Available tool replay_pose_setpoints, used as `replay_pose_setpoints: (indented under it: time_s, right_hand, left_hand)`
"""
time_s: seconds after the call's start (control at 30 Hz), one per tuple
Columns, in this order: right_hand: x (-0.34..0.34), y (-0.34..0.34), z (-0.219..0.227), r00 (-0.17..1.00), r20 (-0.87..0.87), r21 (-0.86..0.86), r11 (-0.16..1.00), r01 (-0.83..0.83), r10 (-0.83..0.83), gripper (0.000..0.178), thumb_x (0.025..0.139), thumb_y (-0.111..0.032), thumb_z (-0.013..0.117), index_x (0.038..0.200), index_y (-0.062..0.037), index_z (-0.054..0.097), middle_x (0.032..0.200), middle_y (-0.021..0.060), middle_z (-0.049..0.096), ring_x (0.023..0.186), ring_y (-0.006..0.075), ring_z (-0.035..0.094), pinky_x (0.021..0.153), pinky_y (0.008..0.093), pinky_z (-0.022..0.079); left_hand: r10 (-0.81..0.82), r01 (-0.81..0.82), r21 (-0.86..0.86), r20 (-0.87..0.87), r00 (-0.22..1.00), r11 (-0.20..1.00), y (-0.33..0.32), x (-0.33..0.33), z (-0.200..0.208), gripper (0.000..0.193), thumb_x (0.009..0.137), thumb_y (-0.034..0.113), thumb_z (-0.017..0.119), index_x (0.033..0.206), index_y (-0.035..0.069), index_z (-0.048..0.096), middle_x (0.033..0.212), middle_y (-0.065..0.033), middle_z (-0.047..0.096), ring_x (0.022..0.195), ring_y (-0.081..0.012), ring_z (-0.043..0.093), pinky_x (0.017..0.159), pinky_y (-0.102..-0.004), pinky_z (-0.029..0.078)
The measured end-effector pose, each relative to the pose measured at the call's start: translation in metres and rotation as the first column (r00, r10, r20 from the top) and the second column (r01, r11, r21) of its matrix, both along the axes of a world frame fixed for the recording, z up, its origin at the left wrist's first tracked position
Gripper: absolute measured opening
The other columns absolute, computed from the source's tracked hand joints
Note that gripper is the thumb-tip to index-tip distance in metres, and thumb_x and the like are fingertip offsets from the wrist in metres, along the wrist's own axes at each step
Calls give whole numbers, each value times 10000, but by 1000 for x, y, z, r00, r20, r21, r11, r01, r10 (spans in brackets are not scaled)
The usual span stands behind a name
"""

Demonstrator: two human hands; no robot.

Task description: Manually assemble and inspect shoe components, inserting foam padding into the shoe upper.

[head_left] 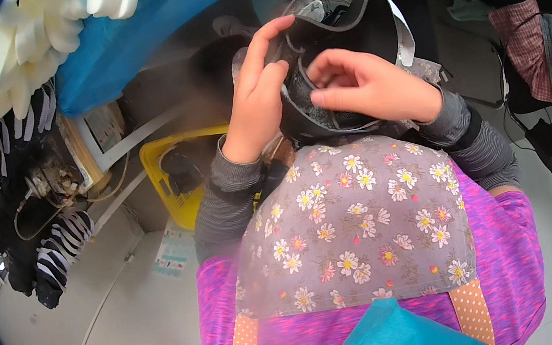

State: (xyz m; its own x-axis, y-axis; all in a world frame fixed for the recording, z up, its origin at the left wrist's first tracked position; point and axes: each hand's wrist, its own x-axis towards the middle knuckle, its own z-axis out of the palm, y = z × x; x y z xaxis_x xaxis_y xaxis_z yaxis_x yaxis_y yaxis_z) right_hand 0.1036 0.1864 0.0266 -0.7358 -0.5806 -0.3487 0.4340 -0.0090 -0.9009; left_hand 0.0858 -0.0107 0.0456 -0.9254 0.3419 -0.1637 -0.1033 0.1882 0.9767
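Both hands work a dark cap (347, 26), soft black fabric with a pale grey-white trimmed edge that curls in a loop above the fingers. The left hand (257, 93) presses flat against the cap's left side, fingers long and together, thumb tucked onto the cloth. The right hand (366, 84) grips the cap's lower edge from the right, fingers curled in a pinch on the trim. The cap sits between and just above both hands. Below the wrists lies a grey flowered apron (352, 225), smooth cotton. Left of the left hand stands a yellow plastic crate (157, 165), and further left hang striped black-and-white gloves (62, 244).
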Motion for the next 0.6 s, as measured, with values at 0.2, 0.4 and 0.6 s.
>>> replay_pose_setpoints:
  time_s: [0.2, 0.4, 0.6]
  right_hand:
    - [11, -3, 20, 991, -123, 327, 945, -3, 46, 348, 830, -287, 734, 761, 34, 621, 627, 78, 590, 585, 133, 550, 558, 287, 453]
    - [14, -2, 9, 945, -322, 395, 915, 82, 54, 284, 856, -225, 687, 815, 53, 646, 658, 83, 619, 587, 134, 552, 562, 286, 454]
    - [7, 3, -40, 997, -67, 253, 966, 55, -39, 186, 894, -105, 635, 974, 60, 665, 738, 78, 651, 677, 108, 574, 637, 278, 477]
  left_hand:
    - [28, -29, 61, 5, 1000, 998, 2, -3, -13, 449, 893, 86, 458, 1330, -10, 493, 1357, -94, 513, 1264, -176, 457, 1086, -292, 313]
    - [12, -12, 10, -56, 998, 1000, 5, 2, -17, 518, 817, 99, 649, 1305, 8, 500, 1286, -111, 552, 1256, -194, 474, 1074, -316, 340]
    - [-81, 80, 101, -2, 997, 992, -6, 1, -23, 636, 679, -9, 466, 1314, 12, 506, 1303, -85, 535, 1220, -172, 490, 1078, -301, 332]
